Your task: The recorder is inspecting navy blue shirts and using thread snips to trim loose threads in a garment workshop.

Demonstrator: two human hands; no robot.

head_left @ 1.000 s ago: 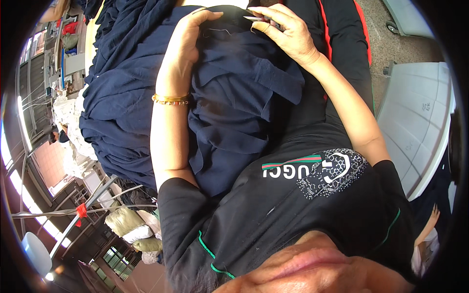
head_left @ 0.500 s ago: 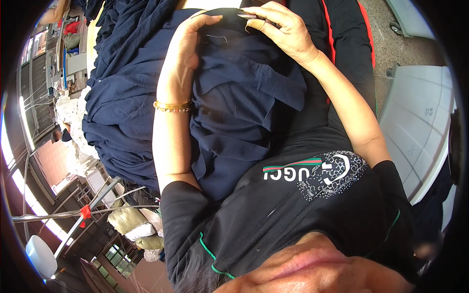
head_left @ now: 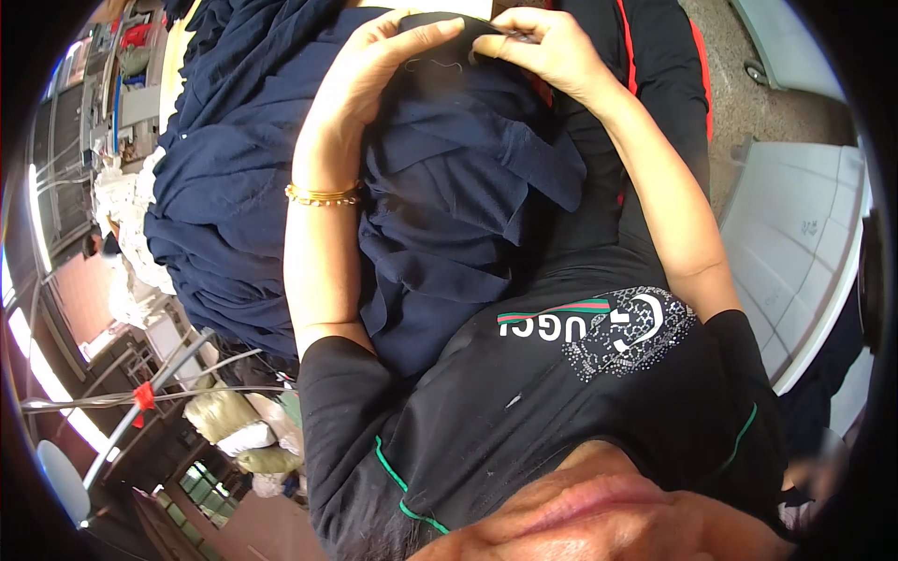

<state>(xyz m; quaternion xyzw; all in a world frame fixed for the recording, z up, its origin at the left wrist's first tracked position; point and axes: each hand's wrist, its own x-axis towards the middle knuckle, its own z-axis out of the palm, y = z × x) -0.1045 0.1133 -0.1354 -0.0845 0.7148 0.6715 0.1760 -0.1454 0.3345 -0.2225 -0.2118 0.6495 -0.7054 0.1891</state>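
Observation:
Dark navy cloth lies gathered across my lap, its upper edge raised between both hands. My left hand is closed on that edge, thumb flat on top and the other fingers hidden behind the cloth. Opposite it, my right hand is closed with thumb and forefinger together at the cloth's edge. A small dark tool, which looks like thread snips, sits inside the right hand, mostly covered by the fingers. A loose pale thread curls on the cloth between the hands.
A large heap of navy cloth rises along my left side. Beyond it are white cloth, pale green bundles and a metal pole with a red tie. At right stand a white panel and a caster wheel.
My left hand has shifted toward the right hand along the cloth's edge, and its thumb now reaches farther over. The tool's pointed tip, visible earlier at the right fingers, is now hidden.

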